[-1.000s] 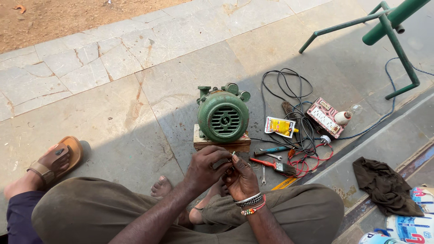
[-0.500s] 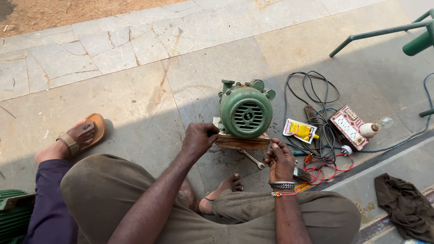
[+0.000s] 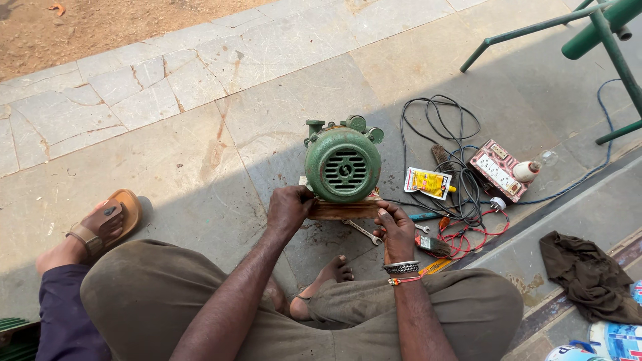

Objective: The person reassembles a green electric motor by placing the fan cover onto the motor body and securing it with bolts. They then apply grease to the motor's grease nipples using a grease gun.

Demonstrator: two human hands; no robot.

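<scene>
A green electric motor point(image 3: 344, 166) with a slotted round end cover stands on a wooden block point(image 3: 342, 210) on the stone floor. My left hand point(image 3: 289, 208) grips the block's left end. At the block's right end my right hand point(image 3: 394, 229), with bracelets on the wrist, holds the wood. A small spanner point(image 3: 364, 232) lies on the floor just under the block between my hands.
Right of the motor lie a yellow packet point(image 3: 429, 182), coiled black cable point(image 3: 447, 140), a switch board with a bulb point(image 3: 503, 170), red wires point(image 3: 461, 237) and small hand tools. A dark rag point(image 3: 588, 277) lies far right. Green metal frame legs point(image 3: 602, 40) stand behind. My sandalled foot point(image 3: 103, 224) rests left.
One second ago both hands were together in front of my lap. They have since reached forward and taken hold of the wooden block's two ends.
</scene>
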